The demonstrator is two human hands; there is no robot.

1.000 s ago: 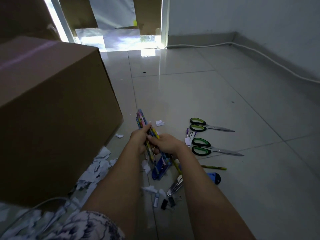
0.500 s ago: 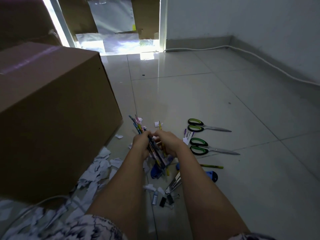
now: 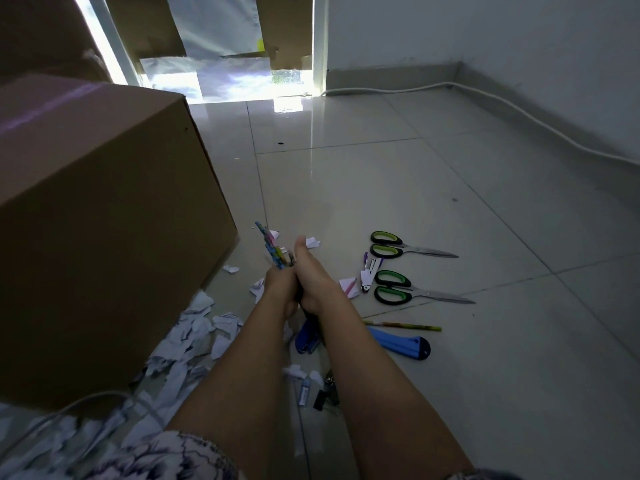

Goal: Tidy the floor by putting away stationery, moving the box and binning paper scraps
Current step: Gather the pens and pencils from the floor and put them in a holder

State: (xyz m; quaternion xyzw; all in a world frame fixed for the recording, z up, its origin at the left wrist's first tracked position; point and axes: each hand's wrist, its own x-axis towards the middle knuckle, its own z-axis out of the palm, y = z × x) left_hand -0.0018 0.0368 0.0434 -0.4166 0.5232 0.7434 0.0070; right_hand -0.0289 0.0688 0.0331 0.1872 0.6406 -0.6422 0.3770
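Since a second ago the hands have drawn tight together and stood the bundle up: it lay slanting under both palms, and its tips now poke out far-left above the knuckles.

Judged from the floor, the tidy is at an early stage. One cardboard box [image 3: 104, 220] sits unmoved at the left. The paper scraps [image 3: 194, 327] are heaped along its near-right corner and strewn toward the middle, too many to count, and none look binned. No bin or stationery holder is in view.

The left hand [image 3: 280, 287] is wrapped round the bundle of pens and pencils [image 3: 272, 247], which holds several pieces, though I cannot tell the number. The right hand [image 3: 313, 277] is pressed against the left with its thumb raised. Its fingers seem to curl onto the same bundle, but they are mostly hidden.

Still on the floor to be gathered:
- One blue stapler [image 3: 306, 337] lies just near the wrists.
- A few binder clips [image 3: 325, 393] lie nearer still. At least two are dark, and the exact count is unclear.
- One small white tube [image 3: 304, 389] lies beside the clips.
- One small metal-and-white tool [image 3: 369, 275], perhaps a staple remover, lies to the right of the hands.
- Two pairs of scissors lie further right, the far scissors [image 3: 405, 249] and the near scissors [image 3: 412, 292], blades pointing right.
- One loose pencil [image 3: 401, 326] lies nearer than the scissors.
- One blue utility knife [image 3: 401, 344] lies just near the pencil.
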